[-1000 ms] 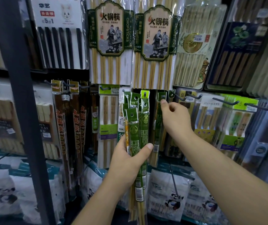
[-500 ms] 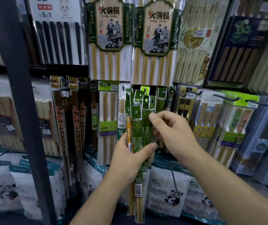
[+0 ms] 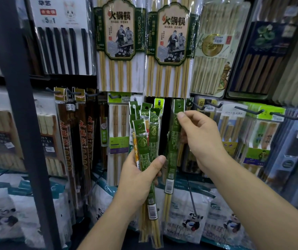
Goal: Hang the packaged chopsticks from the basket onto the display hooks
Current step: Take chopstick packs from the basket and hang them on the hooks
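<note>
My left hand [image 3: 139, 175] grips a bunch of several green chopstick packs [image 3: 145, 139], held upright in front of the display, with their bamboo tips hanging below my wrist. My right hand [image 3: 201, 139] pinches the upper part of one separate green chopstick pack [image 3: 173, 154] between thumb and fingers. That pack hangs upright just right of the bunch, its punched top near a dark display hook [image 3: 192, 103]. Another hook [image 3: 159, 102] with a green tag shows behind the bunch. No basket is in view.
Large hot-pot chopstick packs [image 3: 119, 46] hang on the row above. More hooks [image 3: 249, 110] with packaged chopsticks fill the right side. A dark metal shelf post [image 3: 18, 112] stands at the left. Panda-printed bags [image 3: 189, 215] sit on the shelf below.
My right hand dropped from the hook to the bunch, took one green pack from it and has drawn it off to the right. The left hand has kept the bunch nearly still.
</note>
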`<action>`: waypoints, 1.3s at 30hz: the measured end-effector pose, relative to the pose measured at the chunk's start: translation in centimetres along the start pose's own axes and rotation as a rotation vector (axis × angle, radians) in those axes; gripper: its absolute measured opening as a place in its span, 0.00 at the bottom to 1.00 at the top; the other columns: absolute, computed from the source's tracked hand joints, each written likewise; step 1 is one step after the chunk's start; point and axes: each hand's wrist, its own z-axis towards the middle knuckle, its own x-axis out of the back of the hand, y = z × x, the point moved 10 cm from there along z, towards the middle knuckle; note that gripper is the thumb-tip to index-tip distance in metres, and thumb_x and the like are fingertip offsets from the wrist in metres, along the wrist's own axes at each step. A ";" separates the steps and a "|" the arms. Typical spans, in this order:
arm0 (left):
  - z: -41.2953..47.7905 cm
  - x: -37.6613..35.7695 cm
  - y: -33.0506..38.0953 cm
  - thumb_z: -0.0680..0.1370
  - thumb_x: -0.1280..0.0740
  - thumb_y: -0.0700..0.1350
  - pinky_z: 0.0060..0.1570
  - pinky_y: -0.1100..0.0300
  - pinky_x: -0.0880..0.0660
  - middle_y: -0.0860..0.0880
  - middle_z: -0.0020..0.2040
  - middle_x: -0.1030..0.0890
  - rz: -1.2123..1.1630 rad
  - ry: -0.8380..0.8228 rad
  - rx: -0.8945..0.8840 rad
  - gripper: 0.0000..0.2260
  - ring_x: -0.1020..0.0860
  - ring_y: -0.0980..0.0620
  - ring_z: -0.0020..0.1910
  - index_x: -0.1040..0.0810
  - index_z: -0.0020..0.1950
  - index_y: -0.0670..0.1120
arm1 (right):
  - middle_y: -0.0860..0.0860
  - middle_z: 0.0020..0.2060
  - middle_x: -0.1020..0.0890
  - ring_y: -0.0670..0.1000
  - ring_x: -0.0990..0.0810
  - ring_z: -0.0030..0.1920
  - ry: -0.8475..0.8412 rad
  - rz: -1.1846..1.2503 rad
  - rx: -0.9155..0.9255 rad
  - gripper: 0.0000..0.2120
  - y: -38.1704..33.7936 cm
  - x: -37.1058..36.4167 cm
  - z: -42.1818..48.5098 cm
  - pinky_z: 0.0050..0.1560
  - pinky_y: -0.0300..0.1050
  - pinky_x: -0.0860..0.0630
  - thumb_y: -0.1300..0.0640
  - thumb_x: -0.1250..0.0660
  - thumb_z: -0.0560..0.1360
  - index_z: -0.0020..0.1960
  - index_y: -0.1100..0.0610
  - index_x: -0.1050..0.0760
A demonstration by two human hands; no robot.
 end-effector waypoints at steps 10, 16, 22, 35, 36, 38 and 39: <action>0.1 0.4 -0.4 0.69 0.23 0.60 0.37 0.59 0.20 0.52 0.41 0.15 0.016 0.001 0.005 0.11 0.17 0.52 0.37 0.19 0.46 0.60 | 0.43 0.24 0.34 0.45 0.34 0.28 0.105 -0.036 -0.056 0.14 0.8 0.6 1.6 0.40 0.43 0.30 0.50 0.35 0.82 0.42 0.55 0.18; 0.0 0.3 -0.3 0.69 0.23 0.60 0.38 0.57 0.20 0.52 0.40 0.15 0.026 -0.007 -0.004 0.11 0.17 0.51 0.37 0.19 0.47 0.60 | 0.48 0.25 0.28 0.42 0.29 0.30 0.126 -0.090 -0.001 0.14 0.9 0.7 1.8 0.42 0.39 0.27 0.49 0.33 0.81 0.40 0.54 0.18; -0.2 -0.1 0.0 0.76 0.23 0.49 0.35 0.60 0.20 0.54 0.39 0.16 0.020 -0.029 -0.021 0.07 0.18 0.55 0.36 0.19 0.46 0.60 | 0.42 0.22 0.28 0.41 0.30 0.26 0.150 -0.180 0.019 0.18 1.9 0.7 2.8 0.40 0.44 0.25 0.46 0.34 0.81 0.36 0.52 0.21; -0.1 -0.5 -0.2 0.70 0.21 0.55 0.39 0.59 0.19 0.51 0.46 0.13 0.058 -0.048 -0.018 0.14 0.15 0.52 0.41 0.18 0.53 0.62 | 0.47 0.33 0.20 0.43 0.23 0.34 -0.128 0.123 0.025 0.12 1.7 -2.9 -3.0 0.35 0.35 0.26 0.52 0.33 0.81 0.40 0.53 0.20; -0.2 -0.4 -0.1 0.72 0.20 0.52 0.39 0.59 0.19 0.50 0.47 0.13 0.048 -0.046 -0.021 0.13 0.14 0.52 0.43 0.18 0.53 0.61 | 0.48 0.34 0.19 0.44 0.23 0.35 -0.158 0.117 0.042 0.10 1.2 -3.3 -3.4 0.35 0.35 0.25 0.52 0.30 0.80 0.41 0.53 0.20; -0.2 -0.4 0.0 0.74 0.20 0.48 0.40 0.59 0.19 0.51 0.49 0.12 0.040 -0.049 -0.024 0.13 0.14 0.53 0.45 0.18 0.54 0.61 | 0.46 0.35 0.19 0.44 0.21 0.37 -0.150 0.070 0.042 0.05 0.8 -3.2 -3.6 0.37 0.36 0.23 0.55 0.26 0.76 0.44 0.54 0.20; -0.3 -0.4 0.1 0.74 0.20 0.47 0.40 0.60 0.19 0.51 0.49 0.12 0.039 -0.049 -0.024 0.13 0.14 0.53 0.45 0.18 0.54 0.61 | 0.45 0.36 0.18 0.43 0.21 0.38 -0.144 0.061 0.025 0.05 0.9 -3.1 -3.6 0.38 0.36 0.22 0.55 0.24 0.75 0.45 0.54 0.20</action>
